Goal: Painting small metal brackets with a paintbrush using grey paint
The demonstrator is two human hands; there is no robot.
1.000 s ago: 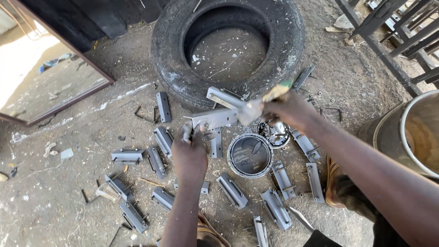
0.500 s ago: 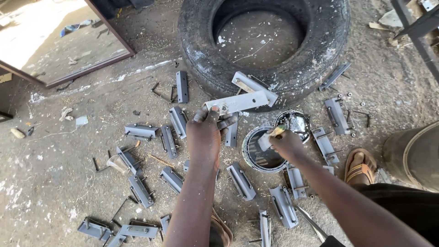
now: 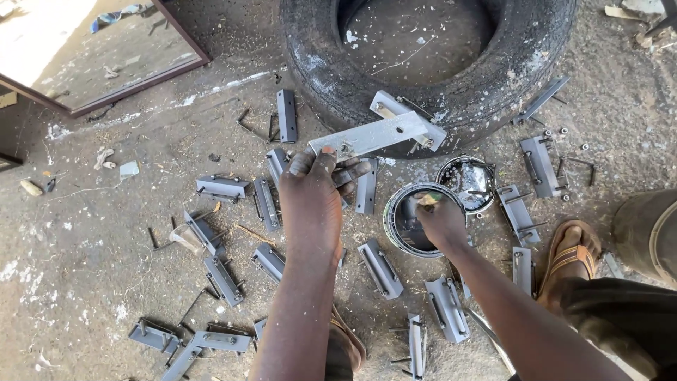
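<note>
With the left hand (image 3: 314, 201) clamped on the metal bracket (image 3: 370, 135), the right hand (image 3: 441, 222), gripping a brush, risked tipping the paint can (image 3: 402, 229).

Two bare forearms, no sleeves, watch or rings. Left hand (image 3: 312, 204) has grey paint smudges on fingertips and knuckles. Right hand (image 3: 443, 224) also bare. Lower right of frame: foot in brown strapped sandal (image 3: 571, 257), dark olive trouser leg (image 3: 620, 310). Bottom centre: second brown sandal (image 3: 347, 346), partly hidden by arm.
</note>
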